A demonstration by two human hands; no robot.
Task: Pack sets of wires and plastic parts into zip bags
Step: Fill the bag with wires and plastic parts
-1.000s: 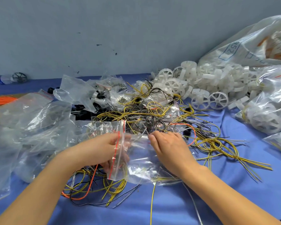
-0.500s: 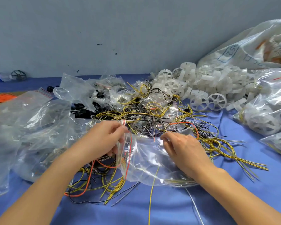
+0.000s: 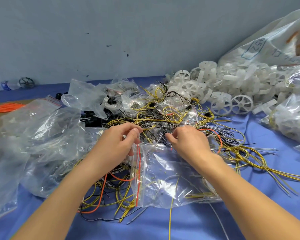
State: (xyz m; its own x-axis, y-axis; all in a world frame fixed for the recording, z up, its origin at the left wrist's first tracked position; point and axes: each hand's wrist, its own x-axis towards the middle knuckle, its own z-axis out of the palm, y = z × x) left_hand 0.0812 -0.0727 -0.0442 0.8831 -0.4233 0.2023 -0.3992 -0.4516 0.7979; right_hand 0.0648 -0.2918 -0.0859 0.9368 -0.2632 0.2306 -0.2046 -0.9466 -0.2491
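A clear zip bag (image 3: 171, 174) with a red seal stripe lies flat on the blue cloth, over loose wires. My left hand (image 3: 118, 144) pinches the bag's top corner at the stripe between thumb and forefinger. My right hand (image 3: 189, 142) sits at the bag's upper edge, its fingertips curled round thin black and white wires at the near rim of the wire pile (image 3: 163, 118). The pile is a tangle of yellow, black and orange strands. White plastic wheels (image 3: 232, 94) are heaped at the back right.
Crumpled clear bags (image 3: 42, 135) cover the left side. Filled bags of white parts (image 3: 293, 115) and a large sack (image 3: 275, 42) stand on the right. Orange wires (image 3: 7, 107) lie far left. The grey wall (image 3: 128, 32) closes the back.
Both hands moved away from me towards the wire pile. The bag dropped flat under my wrists, and my right hand shifted from the bag's edge to the wires.
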